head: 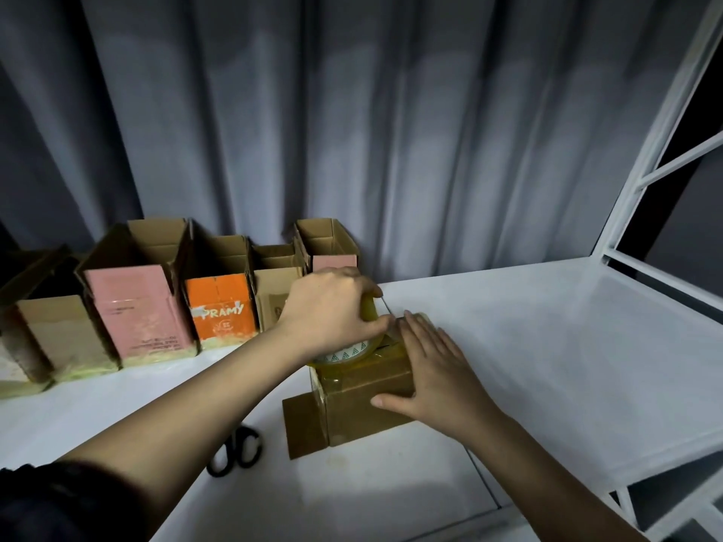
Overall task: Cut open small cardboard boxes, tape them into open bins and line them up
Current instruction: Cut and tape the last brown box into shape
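A small brown cardboard box (364,408) stands on the white table (547,365), one flap lying flat to its left. My left hand (332,311) grips a roll of clear yellowish tape (348,356) on the box's top. My right hand (430,369) lies flat with straight fingers on the top right of the box, the thumb down its front face. A row of several open box bins (156,307) lines the back left: brown, pink, an orange one marked PRAMY, brown, pink.
Black-handled scissors (236,451) lie on the table left of the box, partly under my left forearm. A grey curtain (352,131) hangs behind. A white metal shelf frame (641,181) rises at the right, beside the table's right edge.
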